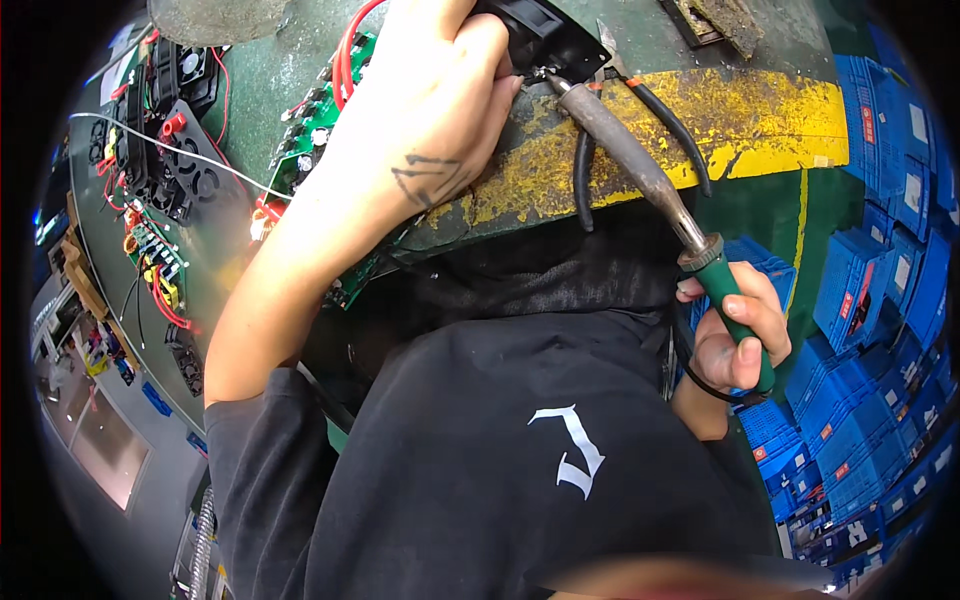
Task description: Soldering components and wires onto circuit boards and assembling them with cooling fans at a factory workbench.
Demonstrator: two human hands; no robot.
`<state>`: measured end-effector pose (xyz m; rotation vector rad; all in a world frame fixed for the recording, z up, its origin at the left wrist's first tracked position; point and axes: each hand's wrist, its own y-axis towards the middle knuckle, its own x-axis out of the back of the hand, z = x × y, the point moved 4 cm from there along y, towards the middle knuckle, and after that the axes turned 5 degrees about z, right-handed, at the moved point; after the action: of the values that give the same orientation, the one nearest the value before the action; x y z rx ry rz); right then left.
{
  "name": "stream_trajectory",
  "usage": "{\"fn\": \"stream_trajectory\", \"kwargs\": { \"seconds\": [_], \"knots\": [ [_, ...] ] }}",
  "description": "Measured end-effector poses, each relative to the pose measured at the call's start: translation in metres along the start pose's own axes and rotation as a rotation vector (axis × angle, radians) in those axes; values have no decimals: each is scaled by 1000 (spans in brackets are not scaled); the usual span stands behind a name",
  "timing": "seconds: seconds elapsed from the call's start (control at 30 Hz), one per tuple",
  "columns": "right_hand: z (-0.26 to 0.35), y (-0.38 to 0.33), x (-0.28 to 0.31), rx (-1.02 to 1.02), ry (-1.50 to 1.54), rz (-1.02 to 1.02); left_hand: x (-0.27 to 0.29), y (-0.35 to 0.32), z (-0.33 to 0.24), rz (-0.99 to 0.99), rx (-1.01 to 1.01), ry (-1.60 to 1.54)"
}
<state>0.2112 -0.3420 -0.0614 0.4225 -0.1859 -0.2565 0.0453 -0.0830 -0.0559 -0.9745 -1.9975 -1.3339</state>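
Note:
My right hand (742, 335) grips the green handle of a soldering iron (625, 145). The iron slants up and left, its tip against a small metal terminal on a black housing part (560, 45). My left hand (450, 105) is closed at the left edge of that part, its fingers curled and partly hidden. Whether those fingers also pinch something small cannot be made out. Just right of the iron's tip lie pliers (672, 130) with black and orange handles, their jaws pointing away from me and the iron crossing over one handle.
Green circuit boards (312, 125) with red wires lie left of my forearm. Farther left are black panels with fans (185, 165) and a pale wire (180, 140). Yellow worn paint (770, 120) marks the bench's front edge. Blue crates (850, 400) stand stacked at the right.

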Motion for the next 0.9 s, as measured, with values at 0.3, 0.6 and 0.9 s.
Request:
{"fn": "stream_trajectory", "kwargs": {
  "seconds": [0.3,0.6,0.9],
  "knots": [
    [-5,-15,-5,-43,75,-107,27,15,-29,337,212,198],
    [-3,-20,-8,-65,86,-148,25,13,-30,315,198,214],
    [-5,-20,-9,-68,105,-168,26,14,-29,303,177,206]
  ]
}}
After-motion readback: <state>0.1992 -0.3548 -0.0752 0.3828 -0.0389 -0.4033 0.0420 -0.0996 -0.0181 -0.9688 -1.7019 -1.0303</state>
